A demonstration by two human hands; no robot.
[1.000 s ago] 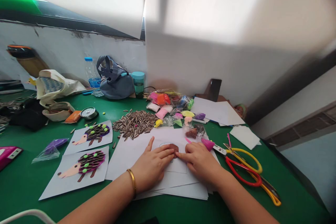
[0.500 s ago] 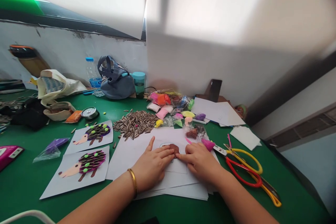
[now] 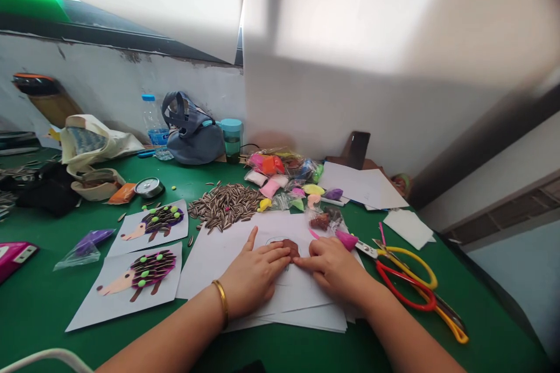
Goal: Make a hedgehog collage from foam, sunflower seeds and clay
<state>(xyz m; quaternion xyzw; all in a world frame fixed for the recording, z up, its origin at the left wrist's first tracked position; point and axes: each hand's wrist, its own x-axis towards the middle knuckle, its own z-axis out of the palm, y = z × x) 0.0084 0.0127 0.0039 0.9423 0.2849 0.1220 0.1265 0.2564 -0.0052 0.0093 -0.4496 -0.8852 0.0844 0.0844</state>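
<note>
A flat patch of brown modelling clay lies on a drawing on the white paper in front of me. My left hand lies flat with its fingers stretched out, the fingertips resting on the left side of the clay. From the right, my right hand touches the clay's edge with an extended index finger, its other fingers bent. Neither hand grips anything. My fingers cover part of the clay and the drawing. Beside my right hand is a lump of pink clay.
Two hedgehog pictures lie at left. Behind the paper are a heap of sunflower seeds and bagged coloured clay. Red- and yellow-handled scissors lie at right. A bottle and a blue bag stand near the wall.
</note>
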